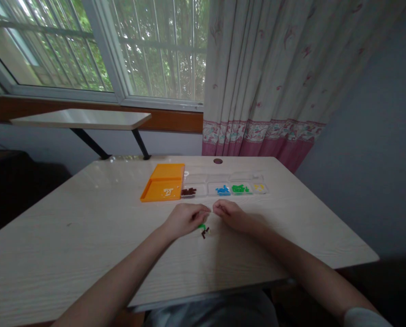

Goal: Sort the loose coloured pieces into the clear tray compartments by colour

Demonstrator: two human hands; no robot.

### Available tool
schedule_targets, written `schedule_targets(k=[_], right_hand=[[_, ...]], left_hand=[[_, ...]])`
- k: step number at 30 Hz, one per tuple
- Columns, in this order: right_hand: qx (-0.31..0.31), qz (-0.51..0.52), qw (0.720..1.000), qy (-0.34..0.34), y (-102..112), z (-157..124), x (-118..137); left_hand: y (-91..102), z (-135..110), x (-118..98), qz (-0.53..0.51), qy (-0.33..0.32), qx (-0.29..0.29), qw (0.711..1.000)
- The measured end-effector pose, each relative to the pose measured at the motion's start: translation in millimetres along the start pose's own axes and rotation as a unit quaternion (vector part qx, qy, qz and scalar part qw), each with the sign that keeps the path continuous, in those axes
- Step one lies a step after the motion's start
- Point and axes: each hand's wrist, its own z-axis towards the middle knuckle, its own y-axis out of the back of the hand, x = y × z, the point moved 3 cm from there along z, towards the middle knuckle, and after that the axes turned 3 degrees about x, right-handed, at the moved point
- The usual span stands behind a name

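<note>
My left hand (188,218) is closed, thumb and forefinger pinched near a tiny pale piece that I cannot make out. Facing it closely, my right hand (230,213) is also closed, its fingertips almost touching the left ones. Just below the left hand, small brown pieces (204,233) and a green piece (202,225) lie on the table. Behind the hands stands an orange case (167,171), opened flat, with white pieces (168,192) in its near half. Beside it, a clear compartment tray (200,190) holds brown bits (189,191), blue bits (222,190), green bits (240,188) and yellow bits (258,187).
The pale wooden table (87,240) has a round cable hole (218,161) at its far edge. A raised shelf (87,119) on black legs stands at the back left. A curtain (257,91) and a barred window (158,50) lie beyond.
</note>
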Motion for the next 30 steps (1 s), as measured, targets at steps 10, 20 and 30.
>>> schedule_targets(k=[10,20,30], right_hand=[[0.035,0.183,0.981,-0.055,-7.2,4.4,3.1],[0.052,0.210,0.972,-0.088,-8.3,3.5,2.2],[0.072,0.003,0.995,0.065,-2.7,-5.9,10.0]], left_hand=[[1.2,1.4,-7.2,0.050,-0.020,-0.032,0.998],[-4.9,0.3,-0.1,0.029,-0.003,-0.051,0.998],[7.3,2.7,9.8,-0.107,0.074,-0.174,0.976]])
